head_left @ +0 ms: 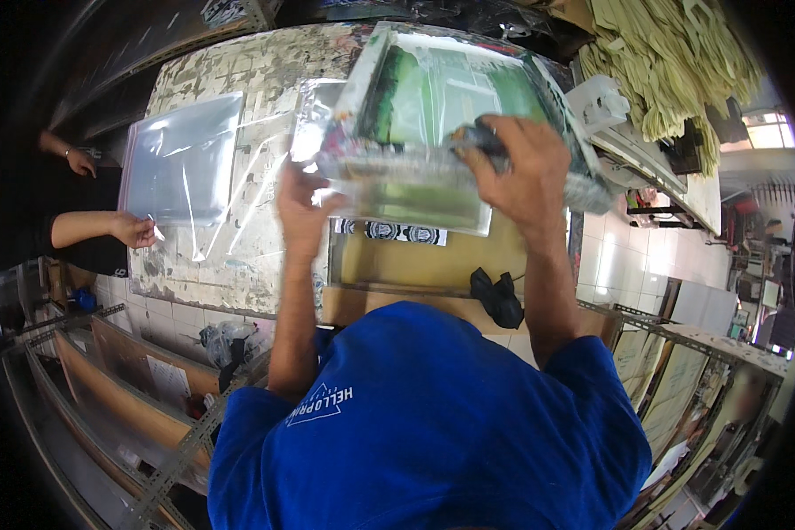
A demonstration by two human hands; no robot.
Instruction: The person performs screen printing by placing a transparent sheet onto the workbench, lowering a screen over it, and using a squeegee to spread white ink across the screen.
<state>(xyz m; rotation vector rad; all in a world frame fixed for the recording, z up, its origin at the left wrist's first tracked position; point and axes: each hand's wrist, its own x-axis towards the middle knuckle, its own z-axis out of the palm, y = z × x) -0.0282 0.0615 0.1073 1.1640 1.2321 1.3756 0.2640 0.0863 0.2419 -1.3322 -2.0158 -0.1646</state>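
A screen-printing frame [389, 163] with green-tinted mesh is tilted up over the table, its near edge blurred. My right hand [530, 163] is closed round a dark, rounded piece [480, 139] at that near edge; its kind is unclear. Below the frame, a clear plastic sheet [468, 219] spreads over a yellowish board [380, 265]. At the sheet's left side, my left hand [302, 208] pinches its edge, slightly smeared by motion. Strips with black-and-white round patterns [406, 232] lie on the board under the sheet. A black cloth-like bundle [496, 299] rests at the board's near edge.
To the left, a co-worker's hand [134, 230] touches the corner of clear plastic sheets [185, 159] on the paint-stained table [265, 62]. A white container [598, 102] stands right of the frame. Yellowish sheets [662, 62] hang at upper right. Metal racks [185, 459] flank me.
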